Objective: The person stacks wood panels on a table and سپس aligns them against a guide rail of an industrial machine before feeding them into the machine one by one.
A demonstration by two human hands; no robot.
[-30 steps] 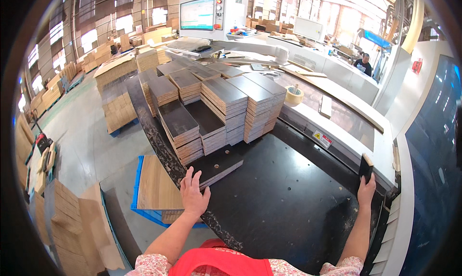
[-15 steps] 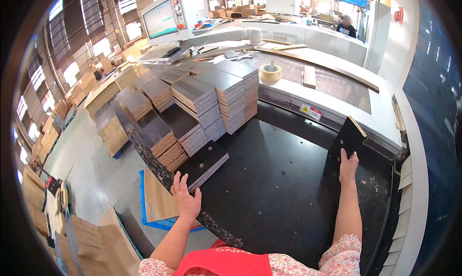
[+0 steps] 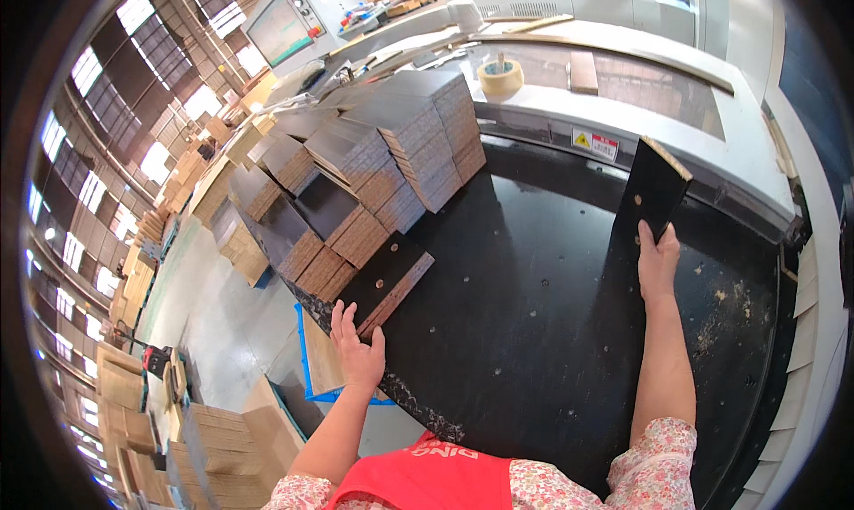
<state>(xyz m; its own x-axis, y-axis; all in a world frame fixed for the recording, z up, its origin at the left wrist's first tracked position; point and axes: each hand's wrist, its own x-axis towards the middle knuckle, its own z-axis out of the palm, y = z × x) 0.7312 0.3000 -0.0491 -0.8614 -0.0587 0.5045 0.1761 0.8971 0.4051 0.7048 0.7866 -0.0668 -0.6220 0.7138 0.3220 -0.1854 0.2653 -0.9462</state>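
Note:
My right hand (image 3: 658, 261) grips the near end of a black-faced particle board (image 3: 654, 185), which it holds tilted up on the right of the black worktable (image 3: 525, 332). Drilled holes show in its face, and its far end is bare chipboard. At the left, another drilled black board (image 3: 384, 281) lies beside the stacked boards. Around its near end my left hand (image 3: 360, 359) has its fingers stretched up and its thumb apart; whether it presses on the board I cannot tell. Several stacks of dark-topped boards (image 3: 436, 163) stand just behind it.
A white machine bed (image 3: 747, 154) runs along the table's far side, carrying a tape roll (image 3: 501, 76) and a small block (image 3: 584, 72). A control screen (image 3: 280, 28) stands at the back left. Cartons (image 3: 258, 430) and a wood-topped blue crate (image 3: 325, 354) sit below the table's left edge.
The whole view has tilted and shifted, so the machine sits higher in the picture. My right hand still holds its board, and my left hand stays by the near end of the other one.

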